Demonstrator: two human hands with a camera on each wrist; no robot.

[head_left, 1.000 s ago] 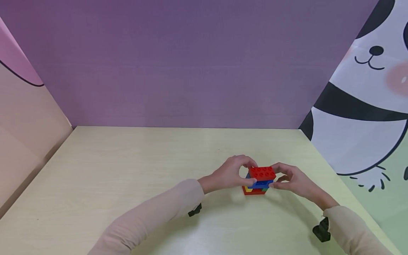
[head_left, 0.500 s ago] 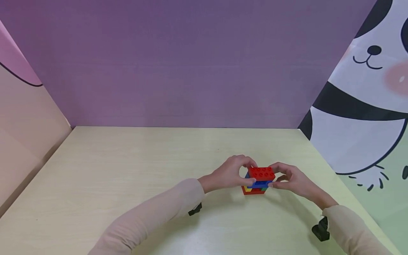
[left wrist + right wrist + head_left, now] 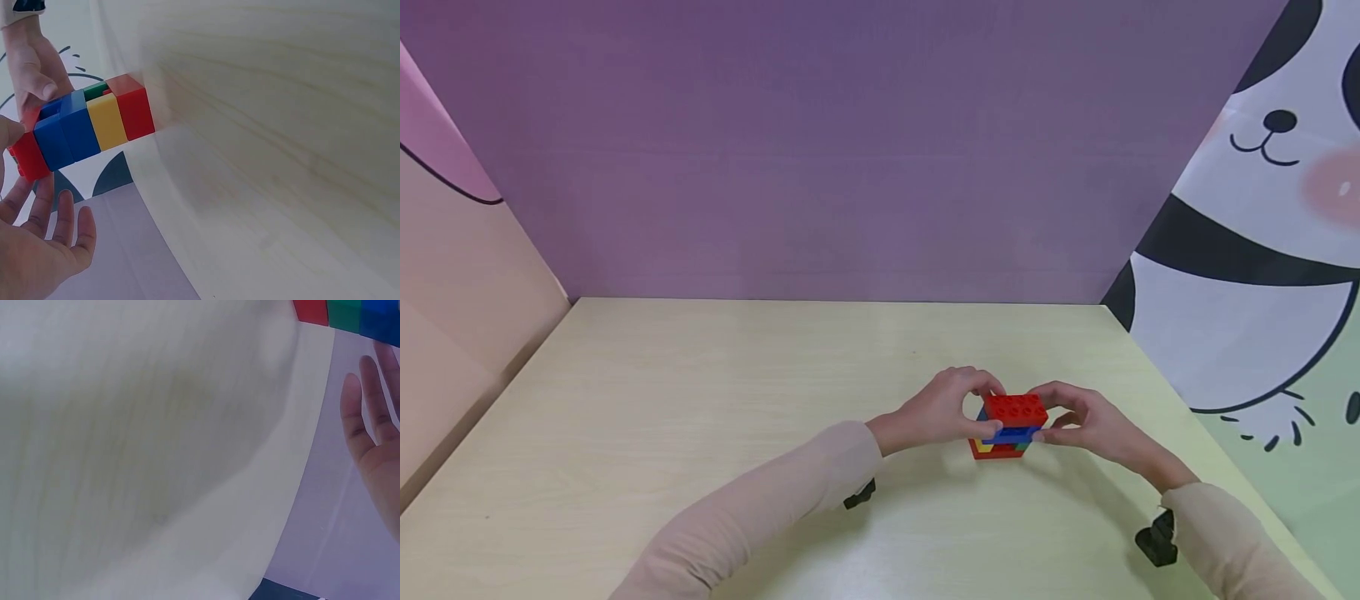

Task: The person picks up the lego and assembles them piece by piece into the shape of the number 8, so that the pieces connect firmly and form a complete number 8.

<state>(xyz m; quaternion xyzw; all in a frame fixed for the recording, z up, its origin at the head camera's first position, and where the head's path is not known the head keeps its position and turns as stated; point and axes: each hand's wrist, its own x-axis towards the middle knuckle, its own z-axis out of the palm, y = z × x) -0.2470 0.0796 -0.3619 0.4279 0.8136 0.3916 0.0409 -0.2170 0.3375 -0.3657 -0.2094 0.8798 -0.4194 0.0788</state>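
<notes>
A stack of studded toy building bricks stands on the table. Its top is a red brick [image 3: 1017,409], with blue bricks [image 3: 69,131] below. Under these, a yellow brick [image 3: 106,122] and a green brick [image 3: 344,315] sit side by side on a red bottom brick [image 3: 132,106]. My left hand [image 3: 940,406] holds the upper part of the stack from the left, thumb in front and index finger behind. From the right, my right hand [image 3: 1093,425] grips the upper end, its thumb near the blue layer and index finger behind the red top. Remaining fingers of both hands are spread loosely.
The pale wooden table [image 3: 700,400] reaches back to a purple wall [image 3: 850,150]. A panda picture [image 3: 1247,242] covers the right-hand wall. Black wrist devices [image 3: 1157,540] hang below both sleeves.
The right index finger has slid slightly left along the back of the red top brick. Both hands otherwise hold their places and the stack stays put.
</notes>
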